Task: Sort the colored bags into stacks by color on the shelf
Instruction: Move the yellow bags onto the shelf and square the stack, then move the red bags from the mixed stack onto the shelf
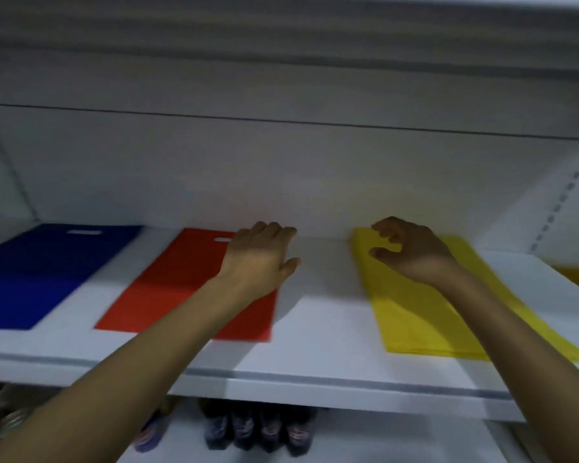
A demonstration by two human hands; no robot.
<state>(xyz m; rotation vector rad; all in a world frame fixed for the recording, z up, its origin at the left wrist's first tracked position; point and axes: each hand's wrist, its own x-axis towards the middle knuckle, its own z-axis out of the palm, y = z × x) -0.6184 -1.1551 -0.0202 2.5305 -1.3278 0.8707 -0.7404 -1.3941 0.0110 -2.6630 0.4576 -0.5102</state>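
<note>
one shelf (pixel 315 362), blue bags (pixel 44 272), red bags (pixel 174 282), yellow bags (pixel 411 315)

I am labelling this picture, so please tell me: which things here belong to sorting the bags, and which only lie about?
Belong to the job:
blue bag
red bag
yellow bags
white shelf under them
left hand, over the red bag's edge
right hand, over the yellow bags

Only lying about:
dark bottles on the shelf below
</note>
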